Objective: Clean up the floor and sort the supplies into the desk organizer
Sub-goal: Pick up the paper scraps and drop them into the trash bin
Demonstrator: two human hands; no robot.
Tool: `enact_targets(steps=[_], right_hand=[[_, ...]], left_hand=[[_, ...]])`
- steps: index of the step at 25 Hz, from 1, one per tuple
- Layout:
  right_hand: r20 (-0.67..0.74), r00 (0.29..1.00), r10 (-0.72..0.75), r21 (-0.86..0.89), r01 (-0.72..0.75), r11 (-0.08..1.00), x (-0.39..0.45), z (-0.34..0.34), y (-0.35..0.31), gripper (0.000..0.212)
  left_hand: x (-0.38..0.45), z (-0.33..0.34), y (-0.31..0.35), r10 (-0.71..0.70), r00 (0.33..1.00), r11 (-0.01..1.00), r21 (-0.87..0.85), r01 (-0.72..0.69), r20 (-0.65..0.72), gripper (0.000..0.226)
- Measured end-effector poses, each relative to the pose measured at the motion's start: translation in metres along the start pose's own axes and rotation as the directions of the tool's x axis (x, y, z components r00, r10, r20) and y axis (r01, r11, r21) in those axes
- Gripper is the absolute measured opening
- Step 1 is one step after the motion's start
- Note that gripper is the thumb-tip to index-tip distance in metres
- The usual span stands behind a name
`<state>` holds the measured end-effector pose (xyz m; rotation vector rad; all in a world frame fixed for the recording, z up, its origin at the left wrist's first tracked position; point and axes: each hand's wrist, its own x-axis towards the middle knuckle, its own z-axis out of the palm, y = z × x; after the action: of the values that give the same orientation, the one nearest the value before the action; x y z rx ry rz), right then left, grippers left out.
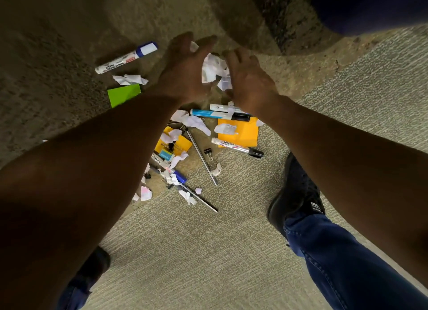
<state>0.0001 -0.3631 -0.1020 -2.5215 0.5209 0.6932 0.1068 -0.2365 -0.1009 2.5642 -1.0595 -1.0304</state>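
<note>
The person stood over the carpeted floor [231, 251] and held both hands out in front. The left hand [185, 71] and the right hand [249, 82] faced each other, and a bunch of crumpled white paper [214, 69] was between them. The fingers of both hands were curved around this paper and gripped it from two sides, above the floor.

Under the hands the supplies were scattered on the floor. A whiteboard marker with a blue cap [126, 57] lay to the left, well apart from the main pile, with a paper scrap [130, 79] and a green sticky pad [124, 95] near it. In the middle were two orange sticky pads [243, 133], a marker with a black cap [237, 147], a light blue marker [215, 114], two thin metal rods [201, 156], a black binder clip [208, 152] and many small white scraps. A black shoe [296, 193] stood just beside the pile on the right.
</note>
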Motion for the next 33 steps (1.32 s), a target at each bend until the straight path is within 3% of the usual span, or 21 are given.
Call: enact_targets(steps=[2,4,6,8,13,17,21,24,28,33], right_hand=[[0.023,1.0,0.015,-0.024,-0.015,1.0,0.005,0.011,-0.007,0.07],[-0.036,0.999,0.003,-0.089,-0.006,0.996,0.004,0.02,-0.009,0.061],[-0.084,0.996,-0.022,-0.095,0.014,0.995,0.001,0.025,-0.008,0.049],[-0.104,0.994,0.044,0.004,-0.044,0.999,-0.002,0.025,-0.004,0.042],[-0.134,0.955,0.266,0.376,-0.199,0.905,-0.025,-0.002,0.006,0.015],[-0.111,0.899,0.423,0.628,-0.267,0.731,-0.064,-0.052,-0.004,0.007],[-0.091,0.881,0.463,0.864,-0.162,0.477,-0.113,-0.13,-0.021,0.01],[-0.186,0.846,0.5,0.934,-0.005,0.356,-0.14,-0.198,-0.027,0.015],[-0.348,0.734,0.584,0.914,0.126,0.386,-0.152,-0.271,-0.015,0.013],[-0.383,0.529,0.758,0.897,0.017,0.441,-0.136,-0.313,0.038,0.012]], left_hand=[[0.005,0.006,-0.001,0.006,0.999,0.999,0.055,-0.004,-0.039,0.057],[0.004,0.008,0.001,0.003,0.996,0.998,0.062,0.003,-0.094,0.036],[-0.003,0.013,0.001,-0.062,0.991,0.998,-0.005,0.062,-0.117,0.036],[-0.013,0.015,-0.002,-0.197,0.969,0.975,-0.131,0.178,-0.148,0.037],[-0.044,-0.004,-0.009,-0.346,0.929,0.851,-0.461,0.252,-0.131,0.035],[-0.073,-0.044,0.0,-0.459,0.888,0.565,-0.774,0.284,-0.009,0.022],[-0.095,-0.112,0.04,-0.372,0.928,0.479,-0.861,0.17,-0.024,0.02],[-0.098,-0.17,0.093,-0.327,0.943,0.492,-0.862,0.119,-0.056,0.02],[-0.081,-0.228,0.177,-0.236,0.963,0.497,-0.868,0.003,-0.132,0.021],[-0.032,-0.254,0.269,-0.113,0.941,0.684,-0.712,-0.159,-0.319,0.018]])
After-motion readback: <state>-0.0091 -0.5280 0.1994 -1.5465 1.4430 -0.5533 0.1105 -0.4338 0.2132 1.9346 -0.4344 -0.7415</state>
